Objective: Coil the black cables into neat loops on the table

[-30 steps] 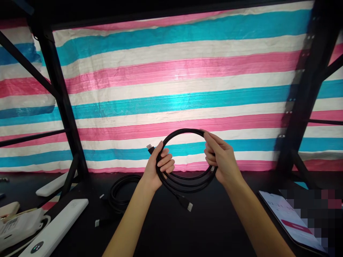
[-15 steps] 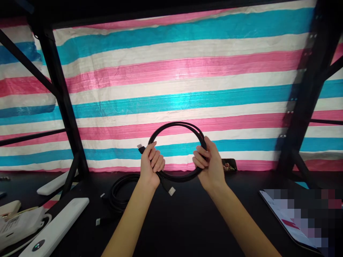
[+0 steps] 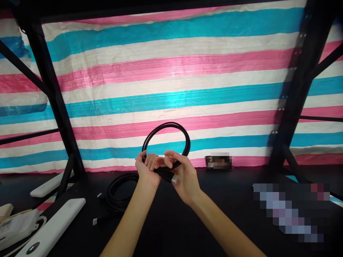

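Black cable (image 3: 188, 144) looped upright over the counter (image 3: 166, 228), short of its back edge! Left hand (image 3: 147, 167) clenches its lower left; right hand (image 3: 187, 176) curls at its lower right, how firmly I can't tell. One plug (image 3: 174, 179) points right from the left hand, tip nearer the right palm.
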The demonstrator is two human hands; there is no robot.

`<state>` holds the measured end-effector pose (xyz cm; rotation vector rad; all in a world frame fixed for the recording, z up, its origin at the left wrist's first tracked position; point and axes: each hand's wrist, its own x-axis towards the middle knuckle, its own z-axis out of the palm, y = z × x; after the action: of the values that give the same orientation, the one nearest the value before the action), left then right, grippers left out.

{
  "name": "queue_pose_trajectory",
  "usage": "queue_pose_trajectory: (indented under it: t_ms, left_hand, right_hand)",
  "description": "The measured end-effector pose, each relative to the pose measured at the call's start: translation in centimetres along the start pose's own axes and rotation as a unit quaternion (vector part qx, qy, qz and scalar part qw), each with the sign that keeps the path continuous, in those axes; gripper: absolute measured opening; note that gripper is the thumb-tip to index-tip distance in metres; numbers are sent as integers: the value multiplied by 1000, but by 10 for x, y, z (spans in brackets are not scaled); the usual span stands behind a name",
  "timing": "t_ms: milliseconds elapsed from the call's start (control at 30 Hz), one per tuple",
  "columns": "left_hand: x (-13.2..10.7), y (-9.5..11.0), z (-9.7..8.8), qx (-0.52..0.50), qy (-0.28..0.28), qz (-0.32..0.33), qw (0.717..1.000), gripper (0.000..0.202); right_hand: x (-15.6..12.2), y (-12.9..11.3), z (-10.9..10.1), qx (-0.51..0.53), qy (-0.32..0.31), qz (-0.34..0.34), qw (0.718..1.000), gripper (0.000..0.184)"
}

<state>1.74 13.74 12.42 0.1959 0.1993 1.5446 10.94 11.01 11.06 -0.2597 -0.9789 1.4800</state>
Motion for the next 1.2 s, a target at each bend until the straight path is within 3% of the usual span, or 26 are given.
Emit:
queue_pose_trajectory:
  t_ms: [67, 233, 333, 467, 600, 700, 833, 900, 1067, 1200]
  left_hand:
    - [1, 5, 0, 2, 10, 13, 1000, 46]
    - [7, 9, -11, 3, 30, 4, 1000, 45]
    - [5, 7, -13, 14, 42, 0, 999, 42]
    - [-10, 3, 1, 19, 87, 4, 996, 43]
    - [-28, -5, 17, 38, 85, 32, 995, 43]
    - [-34, -14, 20, 61, 40, 72, 995, 42]
    - [-28, -23, 16, 149, -70, 158, 974, 38]
    - [-24, -25, 15, 211, -98, 169, 958, 39]
    - [-17, -25, 9, 330, -112, 209, 914, 39]
    - [-14, -30, 4, 439, -143, 288, 839, 32]
  right_hand:
    - [-3, 2, 3, -11, -36, -19, 999, 24]
    - [-6, 12, 5, -121, -162, -151, 968, 62]
    - [-7, 13, 3, -213, -179, -186, 942, 72]
    - [-9, 9, 1, -316, -161, -244, 903, 42]
    - [-10, 4, 3, -291, -133, -270, 908, 30]
    - [-9, -4, 3, -292, -84, -271, 914, 21]
    - [-3, -18, -2, -315, -23, -281, 906, 6]
    - [0, -22, -5, -295, -21, -257, 920, 10]
    - [4, -23, -8, -153, -9, -108, 982, 19]
    - [9, -22, -12, -17, 59, -28, 998, 26]
